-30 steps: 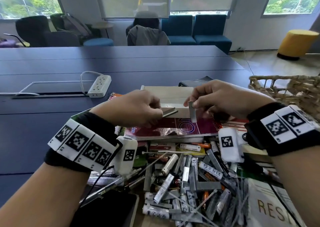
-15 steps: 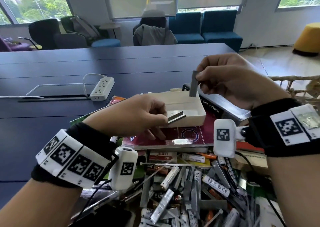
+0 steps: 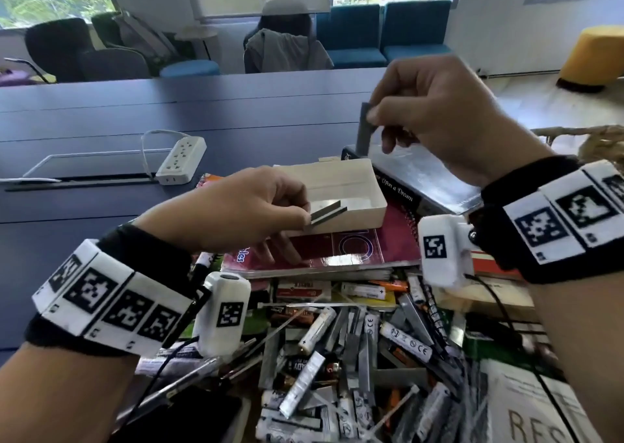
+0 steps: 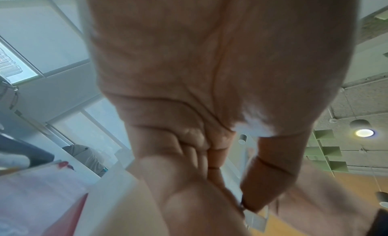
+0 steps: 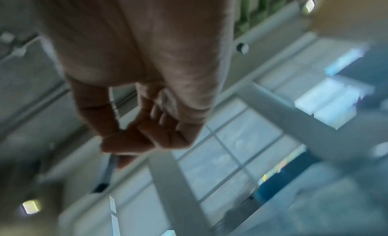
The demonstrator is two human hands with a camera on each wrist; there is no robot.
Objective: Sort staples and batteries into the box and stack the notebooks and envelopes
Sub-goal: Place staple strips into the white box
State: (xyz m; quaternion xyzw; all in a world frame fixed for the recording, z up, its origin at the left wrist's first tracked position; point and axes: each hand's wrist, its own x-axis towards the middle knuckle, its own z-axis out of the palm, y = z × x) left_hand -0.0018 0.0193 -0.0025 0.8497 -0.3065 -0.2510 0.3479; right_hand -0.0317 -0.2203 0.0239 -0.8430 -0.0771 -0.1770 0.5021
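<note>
- Nearest, on the near side of the box [image 3: 351, 202]: a loose heap of batteries [image 3: 368, 344] and staple strips [image 3: 363, 358] spilled over the worktop [image 3: 101, 131], unsorted, with printed papers at its right edge.
- Just this side of the box: left hand [image 3: 236, 211], fingers [image 3: 297, 212] pinching a flat staple stick [image 3: 329, 213] by one end, free end poking over the near wall of the box; probably held low and level to slide in flat beside the strip already lying on the bottom.
- Under the box: red notebook [image 3: 324, 250], apparently serving as a flat base on top of other covers.
- Above the far right corner of the box: right hand [image 3: 435, 118], fingers [image 3: 376, 113] pinching a grey staple strip [image 3: 365, 128] upright by its top, likely waiting its turn over the opening.
- Behind the box to the right: dark hardcover notebook [image 3: 422, 179], not yet stacked.
- Beyond the box to the left: white power strip [image 3: 182, 160].
</note>
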